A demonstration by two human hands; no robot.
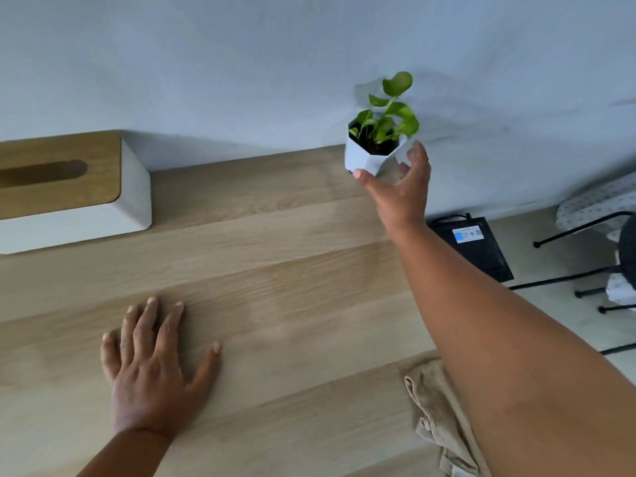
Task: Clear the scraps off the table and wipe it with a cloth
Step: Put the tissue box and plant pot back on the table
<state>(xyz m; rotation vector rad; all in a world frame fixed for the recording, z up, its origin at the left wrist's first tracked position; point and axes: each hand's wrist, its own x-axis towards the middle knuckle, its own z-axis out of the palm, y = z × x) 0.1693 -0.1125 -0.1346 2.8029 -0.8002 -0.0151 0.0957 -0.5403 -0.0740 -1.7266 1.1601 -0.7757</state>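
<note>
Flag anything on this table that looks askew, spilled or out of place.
The plant pot is tilted at the table's far right corner, held by the right hand. A beige cloth lies crumpled at the near edge. No spill shows.

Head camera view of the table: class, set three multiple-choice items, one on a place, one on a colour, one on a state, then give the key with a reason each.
1. Where does the tissue box stand?
A. at the far left of the table, by the wall
B. on the floor
C. beside the cloth

2. What colour is the plant pot?
A. black
B. white
C. red

3. How does the left hand lie?
A. curled round the pot
B. gripping the cloth
C. flat on the table, fingers spread

Key: 1 A, the box sits against the wall at the left edge. 2 B, the faceted pot in the right hand is white. 3 C, the palm is down and holds nothing; the beige cloth lies apart under the right arm.
</note>
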